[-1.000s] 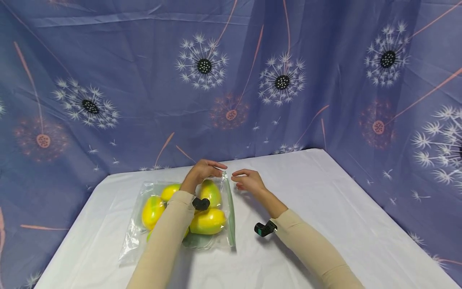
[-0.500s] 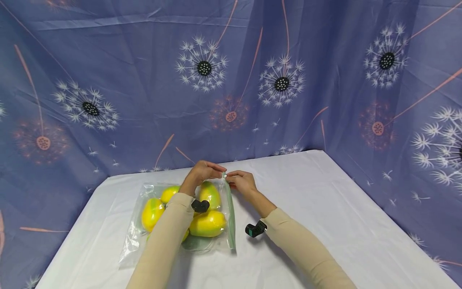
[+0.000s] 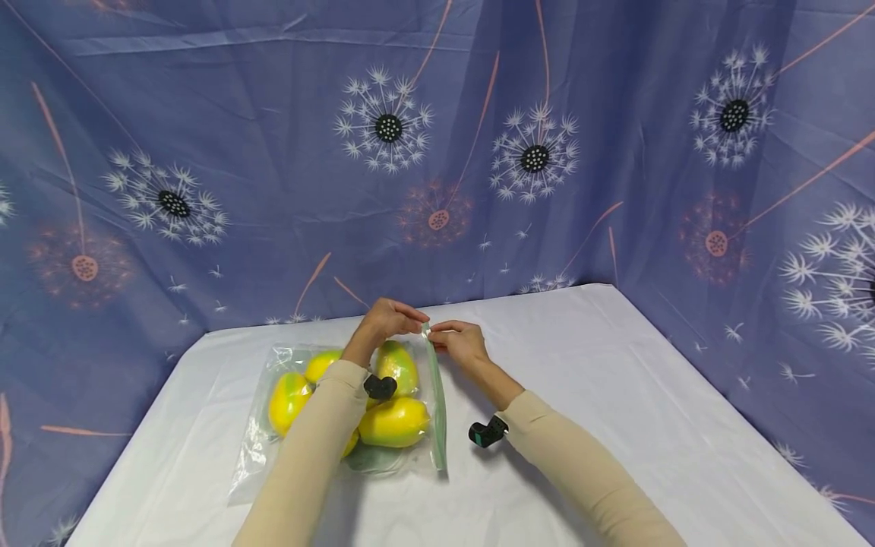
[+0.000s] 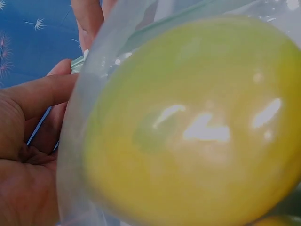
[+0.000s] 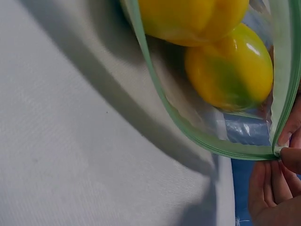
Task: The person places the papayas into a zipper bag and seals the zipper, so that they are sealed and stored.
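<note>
A clear zip bag (image 3: 254, 460) lies on the table with several yellow-green mangoes (image 3: 395, 422) inside. Its green zip strip (image 3: 438, 418) faces right. At the far end of that strip my left hand (image 3: 385, 325) pinches the bag's corner between thumb and fingers. Just to the right, my right hand (image 3: 466, 348) pinches the same corner at the zip. In the right wrist view the two green zip edges (image 5: 176, 120) stand apart and meet at the pinched corner. One mango (image 4: 197, 122) fills most of the left wrist view through the plastic. My left forearm covers part of the bag.
A white cloth (image 3: 588, 395) covers the table. Behind and to the right hangs a blue curtain (image 3: 273, 152) with dandelion prints. Both wrists wear a black camera mount; the right mount (image 3: 488, 431) sits above the cloth beside the bag.
My right hand has moved left from just beside the bag's corner and now pinches it at the zip. The left hand stays at the corner, and the mangoes have hardly shifted.
</note>
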